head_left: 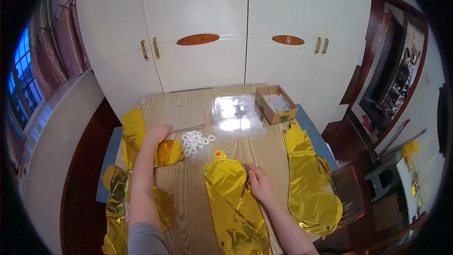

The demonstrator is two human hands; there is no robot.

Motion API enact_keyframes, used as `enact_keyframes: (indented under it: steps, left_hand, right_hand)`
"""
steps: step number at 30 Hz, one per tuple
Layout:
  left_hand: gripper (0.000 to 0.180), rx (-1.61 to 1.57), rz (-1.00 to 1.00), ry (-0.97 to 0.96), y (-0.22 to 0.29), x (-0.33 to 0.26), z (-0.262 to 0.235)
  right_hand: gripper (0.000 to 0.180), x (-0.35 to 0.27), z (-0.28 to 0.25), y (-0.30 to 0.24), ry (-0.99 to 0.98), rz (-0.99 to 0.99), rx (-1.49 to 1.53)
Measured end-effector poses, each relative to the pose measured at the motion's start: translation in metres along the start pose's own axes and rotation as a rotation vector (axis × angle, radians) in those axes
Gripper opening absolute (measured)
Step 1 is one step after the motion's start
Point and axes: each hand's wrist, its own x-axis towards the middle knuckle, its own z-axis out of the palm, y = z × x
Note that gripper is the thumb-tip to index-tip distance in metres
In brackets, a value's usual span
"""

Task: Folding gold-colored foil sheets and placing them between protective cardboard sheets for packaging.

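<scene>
At the near left corner of a grey cardboard sheet stack [185, 114], my left hand [158, 133] has its fingers closed on the edge. That forearm passes over gold foil balloons [134, 130] lying flat on the left. My right hand [262, 185] is at the right edge of the middle gold foil balloon [231, 198], thumb and finger closed against the foil. This balloon lies flat with a small red dot on its top tab. A pile of white rings [193, 141] sits between the hands, towards the far side.
The wood-grain table [188, 198] stands against white cabinets [198, 66]. Clear plastic sleeves [237, 115] lie at the back, beside an open cardboard box [276, 105] holding clear packets. Another gold foil balloon [309, 184] lies on the right. A grey stool [380, 182] stands beyond the table.
</scene>
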Motion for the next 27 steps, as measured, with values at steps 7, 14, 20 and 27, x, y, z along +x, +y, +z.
enact_keyframes:
  steps: [7, 14, 20, 27]
  left_hand:
    - [0.014, 0.233, -0.165, 0.282, 0.033, -0.007, -0.033]
    - [0.007, 0.275, 0.045, 0.722, 0.088, -0.078, -0.126]
    - [0.012, -0.105, 0.213, 0.595, 0.212, -0.184, -0.13]
    - [0.01, 0.229, 0.636, 0.658, 0.282, -0.257, -0.072]
  right_hand:
    - [0.031, -0.001, 0.002, 0.006, 0.011, -0.015, -0.002]
    - [0.036, -0.002, -0.002, -0.004, 0.069, 0.036, 0.136]
    - [0.06, 0.009, -0.052, -0.049, 0.058, 0.572, 1.29]
    - [0.075, -0.018, -0.083, -0.014, -0.379, 0.473, 0.724]
